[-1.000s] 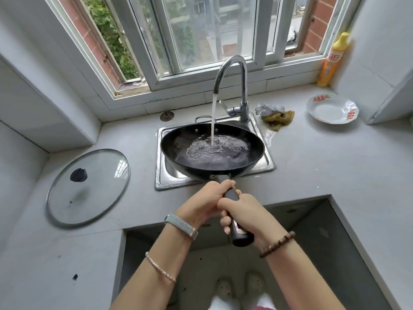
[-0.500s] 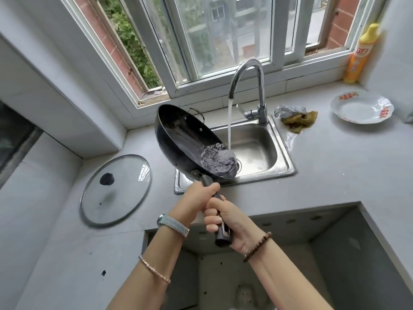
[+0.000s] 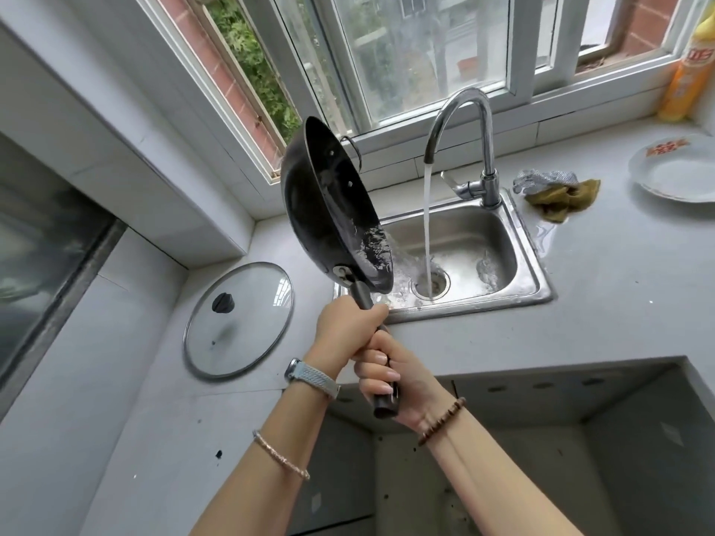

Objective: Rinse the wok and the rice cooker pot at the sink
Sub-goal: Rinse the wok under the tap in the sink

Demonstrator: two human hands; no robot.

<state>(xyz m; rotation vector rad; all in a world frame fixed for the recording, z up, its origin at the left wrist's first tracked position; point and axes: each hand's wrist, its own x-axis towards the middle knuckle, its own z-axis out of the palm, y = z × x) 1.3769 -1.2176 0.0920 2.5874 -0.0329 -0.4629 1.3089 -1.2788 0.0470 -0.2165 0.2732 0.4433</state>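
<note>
The black wok (image 3: 329, 203) is tipped steeply on its side over the left rim of the steel sink (image 3: 537, 280), and water pours from its lower lip into the basin. My left hand (image 3: 346, 326) grips the wok's dark handle close to the pan. My right hand (image 3: 390, 375) grips the same handle lower down, near its end. The tap (image 3: 464, 121) is running, and its stream falls straight onto the drain. No rice cooker pot is in view.
A glass lid (image 3: 240, 319) lies flat on the counter left of the sink. Right of the tap lie a scouring pad and cloth (image 3: 557, 189), a white plate (image 3: 681, 172) and a yellow bottle (image 3: 685, 79). A recessed opening (image 3: 541, 439) gapes in the counter before me.
The wok stood level under the tap filling with water; both hands have swung it left and tipped it up on edge, so the water now spills into the sink.
</note>
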